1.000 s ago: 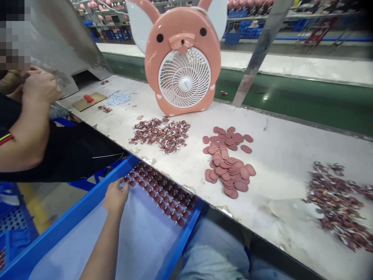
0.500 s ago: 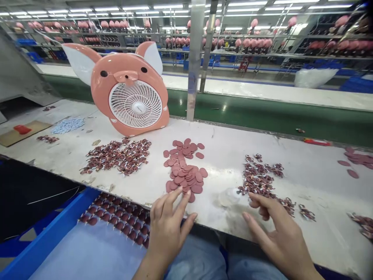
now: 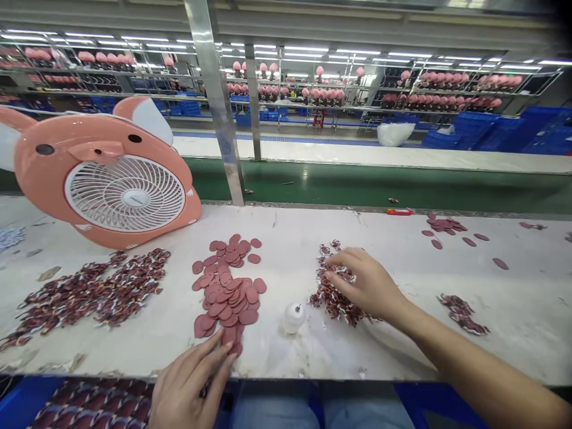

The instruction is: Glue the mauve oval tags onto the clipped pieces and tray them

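Note:
My left hand (image 3: 190, 381) is at the table's front edge, its fingers stretched out and the tips resting on the nearest of the dark red oval discs (image 3: 230, 298). These discs lie in a loose heap beyond it, many overlapping. My right hand (image 3: 369, 283) reaches over a pile of small dark-red pieces with pale ends (image 3: 335, 304), with thumb and forefinger apart at its upper left part. My palm and forearm hide some of that pile. Between the hands stands a small white rounded object with a dark tip (image 3: 295, 317).
A pink pig-shaped fan (image 3: 102, 128) stands at the left, behind a larger heap of similar pieces (image 3: 107, 289). More discs (image 3: 447, 225) and a red cutter-like tool (image 3: 399, 211) lie back right. A metal post (image 3: 218, 107) rises behind the table. Below is a blue crate (image 3: 20, 405).
The view has turned right. My right hand has moved forward over the pile of small pieces. My left hand has stayed by the near discs, fingertips now on them.

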{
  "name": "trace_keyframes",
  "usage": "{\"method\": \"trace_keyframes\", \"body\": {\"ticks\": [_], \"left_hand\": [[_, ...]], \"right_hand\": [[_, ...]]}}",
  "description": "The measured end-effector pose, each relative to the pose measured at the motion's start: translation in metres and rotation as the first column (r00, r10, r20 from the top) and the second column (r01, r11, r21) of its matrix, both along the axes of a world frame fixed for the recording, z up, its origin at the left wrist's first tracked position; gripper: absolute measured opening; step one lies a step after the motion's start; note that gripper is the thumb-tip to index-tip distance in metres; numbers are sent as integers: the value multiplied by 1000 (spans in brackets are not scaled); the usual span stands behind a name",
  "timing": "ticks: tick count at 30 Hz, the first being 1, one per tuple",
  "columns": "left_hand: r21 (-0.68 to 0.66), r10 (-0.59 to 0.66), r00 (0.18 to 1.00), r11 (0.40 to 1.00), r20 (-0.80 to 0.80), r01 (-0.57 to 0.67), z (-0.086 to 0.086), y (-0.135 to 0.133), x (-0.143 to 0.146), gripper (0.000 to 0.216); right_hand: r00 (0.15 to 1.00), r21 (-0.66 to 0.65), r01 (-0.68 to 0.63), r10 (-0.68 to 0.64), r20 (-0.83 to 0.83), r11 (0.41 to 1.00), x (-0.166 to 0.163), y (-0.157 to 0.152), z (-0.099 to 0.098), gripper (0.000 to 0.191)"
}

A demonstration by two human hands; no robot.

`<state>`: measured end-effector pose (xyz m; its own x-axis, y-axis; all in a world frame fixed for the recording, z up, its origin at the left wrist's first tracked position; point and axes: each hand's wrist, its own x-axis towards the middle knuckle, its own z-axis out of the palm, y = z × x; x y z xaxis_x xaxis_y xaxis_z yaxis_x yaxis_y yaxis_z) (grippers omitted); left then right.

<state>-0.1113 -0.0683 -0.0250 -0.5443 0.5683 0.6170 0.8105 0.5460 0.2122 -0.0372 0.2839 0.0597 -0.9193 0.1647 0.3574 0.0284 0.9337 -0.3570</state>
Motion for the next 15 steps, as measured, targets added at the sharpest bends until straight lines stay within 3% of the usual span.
{"method": "trace_keyframes", "body": {"ticks": [7,10,15], "left_hand": [[-35,26,1000,999,-13,-27,20,16,-6,13],[7,18,998,1000,-58,-18,23,22,-6,12],[29,120,993,992,19,-121,21,28,-4,11]], "right_hand": [[992,77,-4,-6,128,997,-144,50,-5,25],[989,90,-15,1,147,996,-209,53,-9,28],[991,68,-13,3,135,998,-298,41,-23,33]]}}
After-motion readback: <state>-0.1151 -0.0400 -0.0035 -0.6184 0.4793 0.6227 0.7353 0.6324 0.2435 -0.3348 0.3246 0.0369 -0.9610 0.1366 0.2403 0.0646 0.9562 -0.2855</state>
